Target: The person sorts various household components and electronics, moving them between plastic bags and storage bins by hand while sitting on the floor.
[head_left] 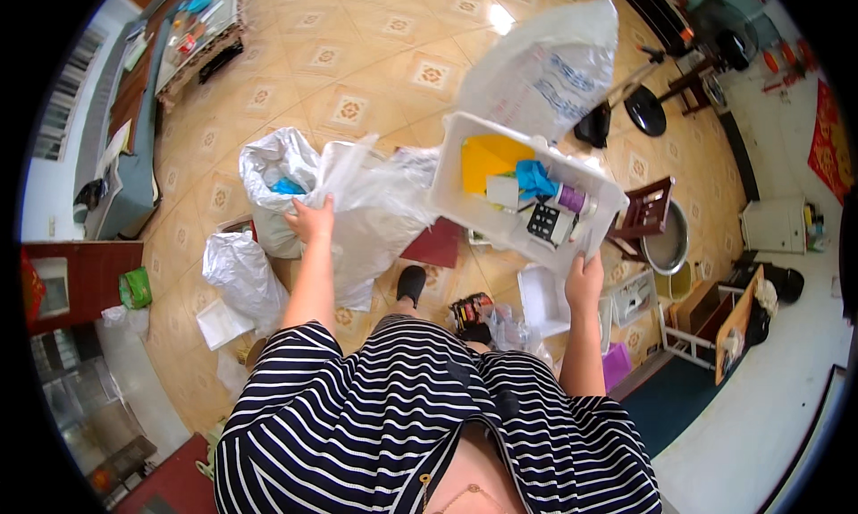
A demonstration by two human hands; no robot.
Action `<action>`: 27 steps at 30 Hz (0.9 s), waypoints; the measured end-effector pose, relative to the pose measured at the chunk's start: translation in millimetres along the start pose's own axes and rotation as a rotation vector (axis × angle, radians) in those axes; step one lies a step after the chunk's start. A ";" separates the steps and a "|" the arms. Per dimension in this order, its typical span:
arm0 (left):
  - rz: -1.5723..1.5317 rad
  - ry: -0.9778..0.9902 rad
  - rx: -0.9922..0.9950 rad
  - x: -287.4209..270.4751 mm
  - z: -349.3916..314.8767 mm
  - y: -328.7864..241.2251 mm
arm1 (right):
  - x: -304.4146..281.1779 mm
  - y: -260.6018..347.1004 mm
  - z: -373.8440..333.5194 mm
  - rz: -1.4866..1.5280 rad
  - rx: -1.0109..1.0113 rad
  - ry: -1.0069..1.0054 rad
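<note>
My right hand (585, 284) grips the near right corner of a white plastic bin (483, 212), which is tilted so its inside shows. In the bin lie a yellow sheet-like piece (483, 159), a crumpled blue piece (534, 180), a purple-and-white container (572, 198) and a black piece with holes (542, 221). My left hand (313, 221) is closed on the edge of a translucent white plastic bag (380, 192), left of the bin. Beside that hand stands an open silvery sack (268, 170) with something blue inside. A large whitish sack (545, 67) spreads beyond the bin.
Another silvery sack (239, 268) stands at the left. Below the bin are an empty-looking white tray (542, 301) and a dark printed package (471, 315). A dark red wooden chair (645, 212) and a metal basin (666, 241) stand at right. A long table (192, 54) is far left.
</note>
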State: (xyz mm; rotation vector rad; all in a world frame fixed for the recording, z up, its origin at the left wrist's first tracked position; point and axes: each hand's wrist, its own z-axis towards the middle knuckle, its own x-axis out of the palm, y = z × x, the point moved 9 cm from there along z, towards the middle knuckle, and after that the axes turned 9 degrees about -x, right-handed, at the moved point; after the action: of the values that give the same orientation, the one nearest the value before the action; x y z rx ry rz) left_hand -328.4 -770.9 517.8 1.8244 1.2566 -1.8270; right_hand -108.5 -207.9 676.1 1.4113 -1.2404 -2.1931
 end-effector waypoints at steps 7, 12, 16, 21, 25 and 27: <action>0.007 0.170 -0.100 24.1 33.8 3.6 | 156.7 106.5 104.1 -0.195 -0.260 0.156; -0.147 0.118 0.493 1.1 -6.0 -28.4 | 281.8 167.6 64.0 -0.452 -0.309 0.396; 0.039 0.174 0.591 -4.8 -4.5 -6.8 | 353.1 221.8 14.1 -0.619 -0.411 0.742; 0.302 0.393 0.227 -1.4 0.3 7.9 | 422.6 196.8 16.2 -0.709 -0.641 0.906; 0.238 0.477 0.315 1.8 -1.2 18.7 | 444.7 195.3 10.2 -0.767 -0.800 0.877; 0.204 0.449 0.344 -14.6 -4.4 28.0 | 446.5 195.7 11.2 -0.737 -0.803 0.836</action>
State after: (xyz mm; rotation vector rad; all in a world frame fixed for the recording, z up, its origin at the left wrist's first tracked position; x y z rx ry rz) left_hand -302.9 -789.7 521.2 2.5525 0.8665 -1.6549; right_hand -383.7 -590.0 549.6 2.1508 0.4609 -1.6805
